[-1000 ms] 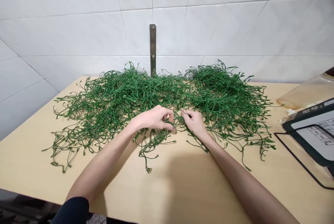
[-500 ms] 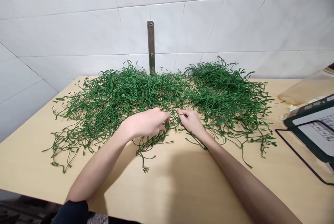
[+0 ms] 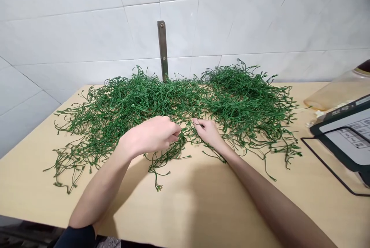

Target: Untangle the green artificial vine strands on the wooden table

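Note:
A wide tangle of thin green artificial vine strands [image 3: 162, 105] lies spread across a pale wooden table [image 3: 202, 205], heaped toward the tiled wall. My left hand [image 3: 152, 136] rests at the heap's near edge, fingers curled and pinched on green strands. My right hand [image 3: 208, 132] is just to its right, fingers bent and pinching a strand. The two hands nearly touch, and loose strand ends trail toward me below them.
A metal bracket [image 3: 162, 49] is screwed to the white tiled wall behind the heap. At the right edge stand a dark device with a keypad [image 3: 347, 132] on a black wire frame and a translucent plastic container [image 3: 335, 95].
My left hand has closed further over the strands and shifted slightly left and toward me. The right hand holds its place. The view has drifted a little to the right.

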A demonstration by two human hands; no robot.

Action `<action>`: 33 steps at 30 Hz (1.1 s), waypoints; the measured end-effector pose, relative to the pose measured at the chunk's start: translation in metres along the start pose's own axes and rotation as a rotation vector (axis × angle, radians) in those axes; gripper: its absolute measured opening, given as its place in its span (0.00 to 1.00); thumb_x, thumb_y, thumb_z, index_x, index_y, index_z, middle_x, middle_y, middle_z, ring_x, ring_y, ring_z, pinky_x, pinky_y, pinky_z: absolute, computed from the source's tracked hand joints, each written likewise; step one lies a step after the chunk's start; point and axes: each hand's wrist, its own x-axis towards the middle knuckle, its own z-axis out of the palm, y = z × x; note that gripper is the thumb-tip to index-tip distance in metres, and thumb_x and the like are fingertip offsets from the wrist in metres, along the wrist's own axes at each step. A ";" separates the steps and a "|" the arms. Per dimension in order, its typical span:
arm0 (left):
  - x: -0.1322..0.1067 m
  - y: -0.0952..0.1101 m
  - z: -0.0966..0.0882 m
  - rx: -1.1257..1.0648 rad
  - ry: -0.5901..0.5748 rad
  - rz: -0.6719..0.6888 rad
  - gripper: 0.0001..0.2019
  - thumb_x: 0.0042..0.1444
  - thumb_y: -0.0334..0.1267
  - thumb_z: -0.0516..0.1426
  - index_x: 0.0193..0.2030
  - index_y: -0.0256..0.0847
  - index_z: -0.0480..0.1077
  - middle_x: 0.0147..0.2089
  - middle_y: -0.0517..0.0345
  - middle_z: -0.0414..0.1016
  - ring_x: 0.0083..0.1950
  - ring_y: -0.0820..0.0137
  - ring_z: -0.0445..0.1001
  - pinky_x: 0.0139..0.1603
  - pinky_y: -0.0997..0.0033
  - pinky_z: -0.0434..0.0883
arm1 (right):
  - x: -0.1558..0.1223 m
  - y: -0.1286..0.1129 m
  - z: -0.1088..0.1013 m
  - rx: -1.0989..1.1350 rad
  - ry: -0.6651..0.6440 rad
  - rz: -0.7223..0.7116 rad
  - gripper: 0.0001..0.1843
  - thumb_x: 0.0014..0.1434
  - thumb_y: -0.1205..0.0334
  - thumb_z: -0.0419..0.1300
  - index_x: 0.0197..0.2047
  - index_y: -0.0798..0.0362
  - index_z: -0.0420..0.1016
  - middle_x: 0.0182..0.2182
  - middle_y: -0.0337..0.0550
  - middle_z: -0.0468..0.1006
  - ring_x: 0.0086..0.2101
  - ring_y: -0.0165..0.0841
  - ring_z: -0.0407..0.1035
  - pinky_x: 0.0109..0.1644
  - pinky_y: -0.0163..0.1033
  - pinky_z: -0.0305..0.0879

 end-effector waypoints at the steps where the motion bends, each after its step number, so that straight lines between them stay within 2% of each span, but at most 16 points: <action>1: -0.001 0.000 -0.001 0.010 0.006 -0.014 0.11 0.58 0.29 0.51 0.24 0.38 0.63 0.20 0.61 0.59 0.21 0.74 0.55 0.25 0.70 0.49 | 0.000 0.001 0.000 0.009 -0.001 0.003 0.27 0.59 0.44 0.47 0.16 0.51 0.50 0.15 0.35 0.47 0.19 0.27 0.45 0.26 0.36 0.46; 5: 0.002 -0.016 -0.002 0.011 0.040 -0.102 0.13 0.61 0.33 0.49 0.24 0.38 0.64 0.20 0.60 0.60 0.22 0.73 0.56 0.26 0.69 0.51 | 0.002 0.004 -0.001 0.052 0.001 0.014 0.27 0.57 0.43 0.50 0.15 0.50 0.51 0.14 0.35 0.49 0.19 0.27 0.47 0.25 0.36 0.48; 8: 0.009 -0.032 0.001 -0.056 -0.021 -0.192 0.19 0.64 0.39 0.47 0.21 0.39 0.61 0.20 0.60 0.60 0.21 0.73 0.56 0.27 0.70 0.52 | 0.002 0.002 -0.004 0.072 0.033 0.035 0.28 0.56 0.42 0.53 0.14 0.49 0.51 0.13 0.35 0.49 0.19 0.28 0.49 0.24 0.36 0.47; 11: 0.017 -0.037 0.006 -0.175 -0.103 -0.124 0.22 0.65 0.46 0.45 0.22 0.39 0.58 0.21 0.60 0.60 0.22 0.73 0.56 0.27 0.71 0.54 | 0.001 -0.001 -0.006 0.072 0.072 0.065 0.29 0.56 0.42 0.55 0.15 0.49 0.48 0.14 0.33 0.47 0.19 0.26 0.45 0.24 0.36 0.43; 14: 0.022 -0.031 0.009 -0.268 -0.120 -0.032 0.23 0.65 0.51 0.45 0.22 0.39 0.57 0.21 0.62 0.57 0.22 0.74 0.54 0.27 0.71 0.54 | 0.000 -0.003 -0.007 0.062 0.078 0.089 0.30 0.55 0.42 0.56 0.16 0.49 0.46 0.15 0.32 0.46 0.19 0.25 0.42 0.23 0.36 0.40; 19: 0.019 -0.019 0.010 -0.265 -0.129 -0.002 0.23 0.62 0.48 0.49 0.19 0.39 0.56 0.18 0.64 0.52 0.21 0.76 0.50 0.25 0.72 0.51 | 0.000 0.000 -0.004 0.023 0.083 0.120 0.31 0.55 0.44 0.57 0.15 0.48 0.43 0.14 0.31 0.43 0.18 0.24 0.40 0.22 0.36 0.37; 23: 0.012 -0.004 0.009 -0.113 0.018 0.028 0.19 0.58 0.36 0.51 0.16 0.38 0.55 0.16 0.65 0.48 0.20 0.77 0.44 0.25 0.72 0.49 | 0.000 0.008 0.000 -0.022 0.049 0.094 0.31 0.55 0.49 0.57 0.13 0.49 0.43 0.13 0.31 0.43 0.18 0.23 0.41 0.23 0.36 0.41; 25: 0.008 0.005 0.008 -0.009 0.081 0.059 0.17 0.55 0.30 0.51 0.16 0.38 0.56 0.16 0.65 0.48 0.20 0.77 0.42 0.25 0.70 0.48 | 0.001 0.014 0.000 -0.041 0.008 0.094 0.30 0.57 0.51 0.58 0.12 0.51 0.48 0.12 0.32 0.47 0.17 0.23 0.47 0.24 0.35 0.47; 27: 0.000 0.013 0.004 0.031 0.077 0.125 0.16 0.53 0.27 0.50 0.15 0.38 0.56 0.16 0.65 0.49 0.20 0.76 0.41 0.25 0.69 0.48 | 0.001 0.021 -0.001 -0.056 -0.035 0.112 0.24 0.60 0.51 0.58 0.17 0.56 0.64 0.17 0.34 0.62 0.21 0.26 0.60 0.27 0.34 0.58; 28: -0.006 0.017 0.001 0.015 0.061 0.166 0.16 0.53 0.26 0.50 0.15 0.38 0.56 0.15 0.65 0.49 0.19 0.76 0.41 0.25 0.69 0.48 | 0.002 0.024 -0.002 -0.061 -0.050 0.126 0.19 0.62 0.52 0.59 0.26 0.58 0.72 0.24 0.36 0.71 0.26 0.29 0.67 0.32 0.35 0.65; 29: -0.014 0.021 -0.004 -0.056 0.015 0.274 0.18 0.53 0.26 0.51 0.14 0.38 0.54 0.15 0.64 0.49 0.19 0.76 0.43 0.24 0.70 0.50 | 0.003 0.027 -0.003 -0.061 -0.060 0.142 0.16 0.63 0.52 0.59 0.37 0.59 0.75 0.34 0.39 0.76 0.33 0.34 0.72 0.37 0.39 0.70; 30: -0.023 0.023 -0.009 -0.139 -0.057 0.419 0.19 0.56 0.27 0.51 0.15 0.38 0.55 0.16 0.64 0.52 0.20 0.76 0.46 0.26 0.71 0.54 | 0.004 0.030 -0.005 -0.058 -0.062 0.157 0.17 0.63 0.52 0.59 0.46 0.58 0.74 0.43 0.42 0.76 0.40 0.37 0.73 0.42 0.43 0.72; 31: -0.033 0.024 -0.015 -0.195 -0.047 0.473 0.19 0.58 0.29 0.51 0.16 0.39 0.56 0.17 0.63 0.55 0.21 0.75 0.49 0.27 0.72 0.56 | 0.004 0.031 -0.006 -0.051 -0.056 0.170 0.18 0.63 0.52 0.59 0.49 0.57 0.72 0.46 0.43 0.75 0.42 0.39 0.72 0.43 0.44 0.73; 32: -0.042 0.024 -0.021 -0.206 0.034 0.410 0.19 0.61 0.30 0.49 0.17 0.39 0.58 0.17 0.62 0.56 0.21 0.75 0.51 0.29 0.72 0.57 | 0.005 0.032 -0.007 -0.041 -0.043 0.181 0.17 0.63 0.52 0.59 0.47 0.58 0.74 0.43 0.42 0.76 0.40 0.38 0.73 0.41 0.43 0.73; 33: -0.049 0.021 -0.026 -0.210 0.127 0.313 0.21 0.63 0.31 0.48 0.17 0.39 0.59 0.17 0.62 0.55 0.21 0.76 0.50 0.28 0.72 0.56 | 0.005 0.032 -0.007 -0.028 -0.026 0.190 0.16 0.62 0.52 0.60 0.39 0.60 0.75 0.36 0.40 0.76 0.34 0.35 0.72 0.37 0.39 0.71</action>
